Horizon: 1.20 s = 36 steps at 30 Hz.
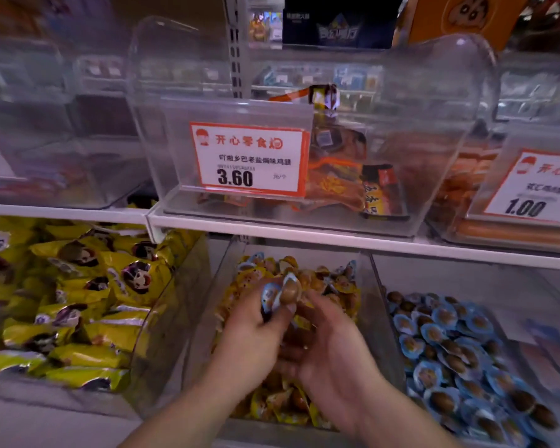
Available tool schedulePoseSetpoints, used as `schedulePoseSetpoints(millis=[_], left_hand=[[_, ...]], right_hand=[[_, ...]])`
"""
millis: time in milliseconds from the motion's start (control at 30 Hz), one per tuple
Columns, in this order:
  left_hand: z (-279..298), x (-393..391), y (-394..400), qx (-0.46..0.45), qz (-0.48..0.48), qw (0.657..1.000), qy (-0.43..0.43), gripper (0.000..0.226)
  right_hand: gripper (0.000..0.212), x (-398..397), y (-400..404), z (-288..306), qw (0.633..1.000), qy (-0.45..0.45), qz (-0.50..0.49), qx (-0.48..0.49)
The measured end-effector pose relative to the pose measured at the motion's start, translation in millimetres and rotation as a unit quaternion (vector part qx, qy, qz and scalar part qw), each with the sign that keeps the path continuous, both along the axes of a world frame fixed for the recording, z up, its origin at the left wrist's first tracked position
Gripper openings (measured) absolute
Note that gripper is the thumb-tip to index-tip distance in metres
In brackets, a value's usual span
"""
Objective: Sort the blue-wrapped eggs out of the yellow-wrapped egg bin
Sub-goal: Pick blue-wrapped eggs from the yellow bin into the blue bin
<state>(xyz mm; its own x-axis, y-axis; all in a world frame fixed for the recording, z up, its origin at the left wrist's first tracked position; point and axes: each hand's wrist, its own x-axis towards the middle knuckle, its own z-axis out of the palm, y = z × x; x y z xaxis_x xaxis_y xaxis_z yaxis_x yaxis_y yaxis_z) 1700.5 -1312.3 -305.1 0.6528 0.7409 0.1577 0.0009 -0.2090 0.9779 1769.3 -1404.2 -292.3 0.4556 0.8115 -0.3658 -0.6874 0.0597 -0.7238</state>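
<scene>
At lower centre of the frame my left hand pinches blue-wrapped eggs above the yellow-wrapped egg bin; my right hand hovers beside it, fingers relaxed.

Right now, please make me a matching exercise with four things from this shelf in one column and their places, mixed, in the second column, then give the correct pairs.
Things:
1. left hand
2. bin of blue-wrapped eggs
3. 3.60 price tag
4. large yellow packets

Places:
A. lower shelf, far left bin
B. over the middle bin, gripping blue-wrapped eggs
C. front of the clear bin on the upper shelf
D. lower shelf, right of the middle bin

Pairs: 1-B, 2-D, 3-C, 4-A
</scene>
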Motion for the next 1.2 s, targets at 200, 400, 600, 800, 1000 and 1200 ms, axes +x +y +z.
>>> schedulePoseSetpoints(millis=[200, 400, 600, 800, 1000, 1200], left_hand=[[0, -6, 13, 0.069, -0.078, 0.995, 0.014, 0.043], [0, -10, 23, 0.065, -0.104, 0.992, 0.015, 0.046], [-3, -6, 22, 0.103, -0.062, 0.993, -0.016, 0.015], [-1, -1, 25, 0.036, -0.050, 0.997, -0.051, 0.019], [1, 3, 20, 0.038, -0.051, 0.995, -0.072, 0.028], [-6, 1, 32, 0.193, 0.010, 0.981, 0.029, 0.028]], right_hand=[[0.043, 10, 11, 1, 0.997, 0.049, -0.040, 0.052], [0.045, 19, 9, -1, 0.993, 0.100, -0.042, 0.049], [0.036, 19, 6, -1, 0.996, 0.051, -0.046, 0.050], [0.027, 23, -2, -5, 0.996, 0.007, -0.066, 0.058], [0.023, 29, -8, -4, 0.993, -0.001, -0.100, 0.061], [0.020, 35, -14, -5, 0.988, -0.056, -0.146, 0.015]])
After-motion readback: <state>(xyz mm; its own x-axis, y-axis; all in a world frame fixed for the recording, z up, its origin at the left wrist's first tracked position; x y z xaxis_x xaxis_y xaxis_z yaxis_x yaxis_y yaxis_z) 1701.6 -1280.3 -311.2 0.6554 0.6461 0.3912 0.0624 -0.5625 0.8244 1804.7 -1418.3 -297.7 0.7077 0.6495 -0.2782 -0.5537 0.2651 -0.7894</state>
